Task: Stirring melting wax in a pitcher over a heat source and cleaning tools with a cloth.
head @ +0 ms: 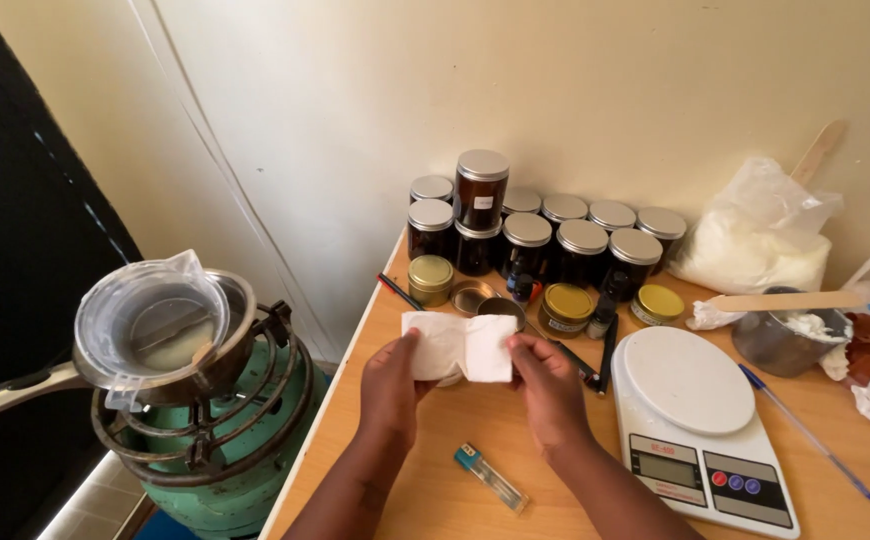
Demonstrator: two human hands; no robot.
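One head-worn camera is looking down and forward over the table (435, 460) from close range; it is facing the wall (375, 90).

Both hands (470, 385) holding white tissue (460, 347), jars (555, 240) behind

Jars (545, 235) stand at the back of the table (435, 480), tins (565, 305) before them. The scale (690, 385) sits right, a pen (805, 432) beside it. The stove (205, 440) stands left of the table, carrying a pan (220, 360).
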